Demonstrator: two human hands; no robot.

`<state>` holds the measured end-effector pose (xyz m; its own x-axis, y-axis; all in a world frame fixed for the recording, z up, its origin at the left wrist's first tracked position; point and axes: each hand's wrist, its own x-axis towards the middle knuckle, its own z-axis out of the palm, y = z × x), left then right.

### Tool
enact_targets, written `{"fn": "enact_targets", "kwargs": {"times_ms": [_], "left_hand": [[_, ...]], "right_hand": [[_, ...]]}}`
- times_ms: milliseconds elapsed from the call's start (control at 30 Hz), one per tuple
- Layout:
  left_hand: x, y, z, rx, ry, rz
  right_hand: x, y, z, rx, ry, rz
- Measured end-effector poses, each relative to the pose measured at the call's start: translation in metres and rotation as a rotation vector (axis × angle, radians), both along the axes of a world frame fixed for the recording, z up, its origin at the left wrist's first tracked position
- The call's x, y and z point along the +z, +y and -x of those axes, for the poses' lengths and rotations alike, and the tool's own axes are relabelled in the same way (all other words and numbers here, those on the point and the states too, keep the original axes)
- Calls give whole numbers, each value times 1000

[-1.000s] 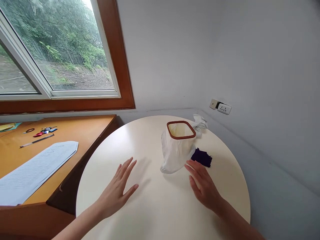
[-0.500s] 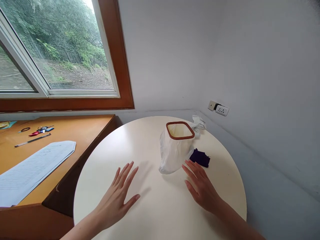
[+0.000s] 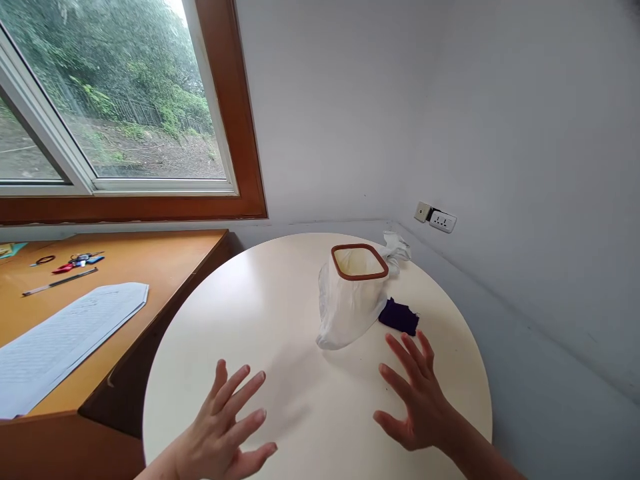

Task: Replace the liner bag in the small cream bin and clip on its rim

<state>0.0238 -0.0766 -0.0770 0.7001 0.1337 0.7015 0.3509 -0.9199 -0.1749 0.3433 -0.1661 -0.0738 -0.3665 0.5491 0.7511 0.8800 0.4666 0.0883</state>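
Note:
On the round white table [image 3: 220,300] stands a small trash bin with a brown rim [image 3: 360,275], lined with a white plastic bag [image 3: 345,310] that hangs over its outside. A dark purple cloth [image 3: 399,316] lies flat beside the bin on the right. My left hand [image 3: 225,427] hovers above the table's near left part, fingers spread, holding nothing. Fingers apart and likewise without anything in them, my right hand [image 3: 415,393] is held just nearer to me than the cloth.
Behind the bin lies a crumpled white plastic bag [image 3: 397,248]. A wooden desk [image 3: 165,267] at the left bears papers [image 3: 75,333], a pen [image 3: 60,282], keys [image 3: 80,261] and a black ring [image 3: 46,260]. A wall socket [image 3: 443,221] sits at the right.
Both hands have drawn back toward me, and their fingers are more spread. My right hand has also shifted slightly right. The bin and cloth stay in place.

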Motion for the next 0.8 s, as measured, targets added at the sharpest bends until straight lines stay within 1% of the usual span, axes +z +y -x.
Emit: {"fn": "enact_targets", "kwargs": {"times_ms": [167,267,367,433,500,567,633,700,800], "left_hand": [[-9,3,4,58,-12,63],[-7,5,4,93,-13,103],[-4,8,1,163,2,199],[-4,10,-2,214,85,284],[-9,13,-4,241,243,362],[-18,16,-4,232,402,423],[-28,19,-3,217,494,465],[-34,21,-2,217,529,487],[-37,21,-1,214,527,500]], "right_hand": [[-3,1,-1,-22,-24,42],[-4,2,-2,-29,-13,65],[-6,4,-1,-48,13,135],[-10,6,0,-74,8,238],[-19,9,1,-93,-27,396],[-30,10,1,-78,-72,571],[-41,11,1,-51,-97,712],[-48,12,1,-42,-98,785],[-50,12,1,-46,-75,802]]}}
